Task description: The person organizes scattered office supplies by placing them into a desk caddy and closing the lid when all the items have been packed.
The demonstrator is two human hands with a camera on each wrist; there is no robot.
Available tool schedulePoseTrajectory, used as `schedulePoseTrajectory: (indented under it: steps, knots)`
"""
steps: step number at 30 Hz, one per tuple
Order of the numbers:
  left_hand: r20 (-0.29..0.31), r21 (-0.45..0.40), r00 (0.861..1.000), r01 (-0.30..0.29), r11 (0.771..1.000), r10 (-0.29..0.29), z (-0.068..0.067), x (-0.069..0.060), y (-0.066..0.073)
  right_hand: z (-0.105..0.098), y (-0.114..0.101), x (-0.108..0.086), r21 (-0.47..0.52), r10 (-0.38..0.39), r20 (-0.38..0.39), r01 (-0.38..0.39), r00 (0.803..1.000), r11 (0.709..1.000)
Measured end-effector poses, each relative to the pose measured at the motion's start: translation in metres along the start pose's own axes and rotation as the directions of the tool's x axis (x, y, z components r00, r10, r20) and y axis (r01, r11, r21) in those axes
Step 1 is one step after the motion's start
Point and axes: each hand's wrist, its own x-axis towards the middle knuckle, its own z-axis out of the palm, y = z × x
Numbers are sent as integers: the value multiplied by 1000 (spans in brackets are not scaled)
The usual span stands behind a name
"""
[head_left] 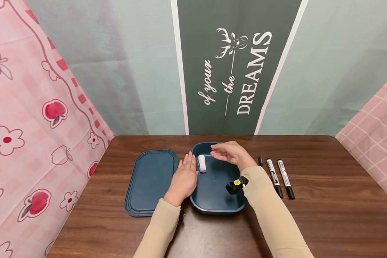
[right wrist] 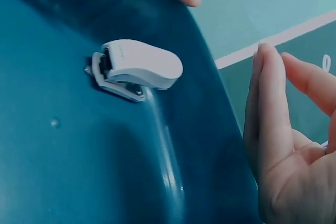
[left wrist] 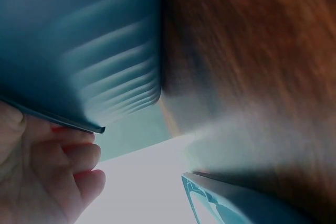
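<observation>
A small white stapler lies near the left wall inside a dark blue plastic bin. In the right wrist view, the stapler shows its rounded top and hinged base. My left hand rests along the bin's left rim with fingers straight; from the left wrist view, its curved fingertips sit by the rim, outside the ribbed wall. Above the far right part of the bin hovers my right hand, fingers extended and slightly bent, nothing between thumb and fingers.
A flat dark blue lid lies on the wooden table left of the bin. Right of the bin are two white-and-black markers and a dark pen, partly behind the right sleeve. A printed curtain hangs behind the table.
</observation>
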Motion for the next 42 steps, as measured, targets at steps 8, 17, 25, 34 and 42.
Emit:
schedulePoseTrajectory:
  steps: [8, 17, 25, 34, 42]
  knots:
    - [-10, 8, 1000, -11, 1000, 11, 1, -1, -3, -8, -7, -8, 85, 0, 37, -3, 999, 996]
    - [-16, 19, 1000, -27, 999, 27, 1, -2, -2, -29, -16, -17, 136, -46, 81, 34, 996, 990]
    - [-5, 32, 1000, -24, 999, 24, 2, -1, -2, -62, -27, -32, 146, -75, 58, 66, 995, 987]
    - [-1, 56, 999, -35, 998, 35, 1, 0, -2, -78, -35, -41, 30, -101, 43, 100, 994, 995]
    - [-5, 67, 999, -37, 997, 38, 0, 0, -1, -86, -35, -45, -401, -179, -74, 134, 981, 906]
